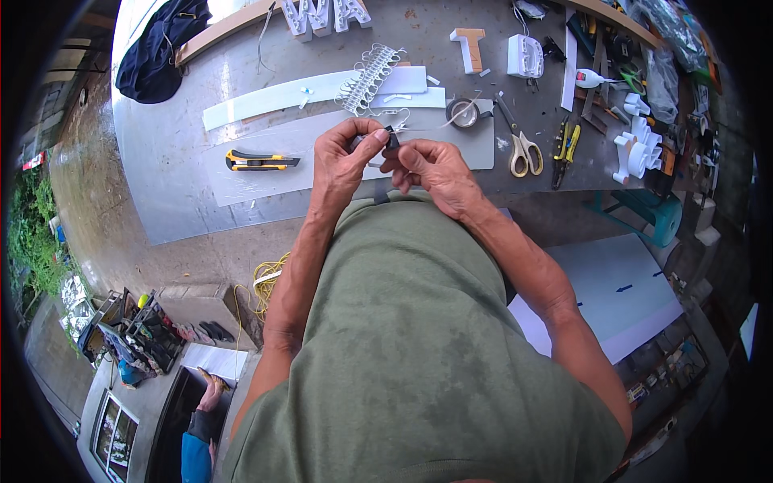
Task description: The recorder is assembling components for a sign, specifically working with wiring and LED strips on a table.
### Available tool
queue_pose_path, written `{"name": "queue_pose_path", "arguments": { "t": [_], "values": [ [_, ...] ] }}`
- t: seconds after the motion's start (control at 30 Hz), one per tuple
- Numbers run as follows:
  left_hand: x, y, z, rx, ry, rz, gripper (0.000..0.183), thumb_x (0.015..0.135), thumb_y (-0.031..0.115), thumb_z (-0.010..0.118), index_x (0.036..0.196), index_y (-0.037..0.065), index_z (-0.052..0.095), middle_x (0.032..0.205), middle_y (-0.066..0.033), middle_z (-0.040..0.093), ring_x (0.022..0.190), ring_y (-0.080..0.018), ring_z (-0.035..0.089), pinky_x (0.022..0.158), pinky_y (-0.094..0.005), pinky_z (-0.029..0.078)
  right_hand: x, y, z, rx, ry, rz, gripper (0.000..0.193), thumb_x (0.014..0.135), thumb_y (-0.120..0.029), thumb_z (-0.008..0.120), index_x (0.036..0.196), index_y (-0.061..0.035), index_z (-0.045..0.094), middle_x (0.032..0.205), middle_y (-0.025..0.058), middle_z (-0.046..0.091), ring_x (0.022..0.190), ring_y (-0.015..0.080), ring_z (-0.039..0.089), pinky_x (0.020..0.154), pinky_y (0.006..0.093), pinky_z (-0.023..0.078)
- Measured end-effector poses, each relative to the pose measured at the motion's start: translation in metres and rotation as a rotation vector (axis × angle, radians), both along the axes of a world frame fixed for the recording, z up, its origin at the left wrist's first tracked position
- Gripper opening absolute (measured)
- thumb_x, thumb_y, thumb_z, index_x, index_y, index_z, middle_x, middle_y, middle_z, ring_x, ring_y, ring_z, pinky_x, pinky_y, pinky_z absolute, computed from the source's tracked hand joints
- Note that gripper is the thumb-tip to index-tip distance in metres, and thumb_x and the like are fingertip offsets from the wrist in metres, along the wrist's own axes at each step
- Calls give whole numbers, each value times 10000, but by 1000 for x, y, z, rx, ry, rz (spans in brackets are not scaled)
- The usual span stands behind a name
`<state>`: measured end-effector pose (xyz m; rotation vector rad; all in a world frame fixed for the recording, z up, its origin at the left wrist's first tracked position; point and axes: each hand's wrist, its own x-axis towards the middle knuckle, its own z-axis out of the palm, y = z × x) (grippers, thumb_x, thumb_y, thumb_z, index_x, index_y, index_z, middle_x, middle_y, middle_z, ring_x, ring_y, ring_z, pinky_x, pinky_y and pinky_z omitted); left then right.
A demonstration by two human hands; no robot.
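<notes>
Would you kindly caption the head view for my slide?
Left hand pinching a small black piece, right hand beside it, at a cluttered workbench.

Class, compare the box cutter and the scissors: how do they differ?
Colour: the box cutter is yellow and black; the scissors have pale handles.
Pose: the box cutter lies crosswise; the scissors' handles face the person.
Place: the box cutter is left of the left hand; the scissors, right of the right hand.
Both are cutting tools, and neither is held.
</notes>
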<state>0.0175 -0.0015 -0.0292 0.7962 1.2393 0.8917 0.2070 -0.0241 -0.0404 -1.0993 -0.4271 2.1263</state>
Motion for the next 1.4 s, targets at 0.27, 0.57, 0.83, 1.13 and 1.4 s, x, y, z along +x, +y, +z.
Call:
{"name": "queue_pose_path", "arguments": {
  "t": [0.27,0.57,0.83,1.13,1.4],
  "values": [
    [-22,7,4,-11,25,-168,206,929,211,758,957,10,726,853,-2,701,771,-41,569,683,-211,430,20,35,34,1030,-898,64,245,831,-116,784,1053,-70,694,1034,51,686,947,203,647,841,354,511],
    [-25,4,2,-21,13,-228,259,914,235,780,1002,-6,744,841,-20,696,788,-64,574,691,-233,443,11,48,19,1353,-895,333,155,834,-87,758,967,-55,685,986,70,680,967,252,638,871,400,493],
    [-25,-1,-7,58,66,-261,263,926,234,767,1023,-9,750,818,-17,690,745,-70,562,655,-240,443,11,46,19,1207,-825,308,114,851,-57,736,945,-33,675,933,75,649,895,261,653,781,378,546],
    [-31,7,2,81,189,-469,270,969,263,706,954,-6,689,822,14,659,746,-42,503,649,-229,399,11,46,16,1146,-644,413,191,902,-105,713,1078,-45,671,940,83,653,863,229,655,768,349,543],
    [-23,2,3,119,172,-398,224,949,215,728,962,-8,731,775,-9,688,679,-47,519,583,-232,415,15,46,15,1044,-589,412,151,886,-90,749,1023,-32,726,884,46,688,760,139,650,635,291,517]
  ]
}}
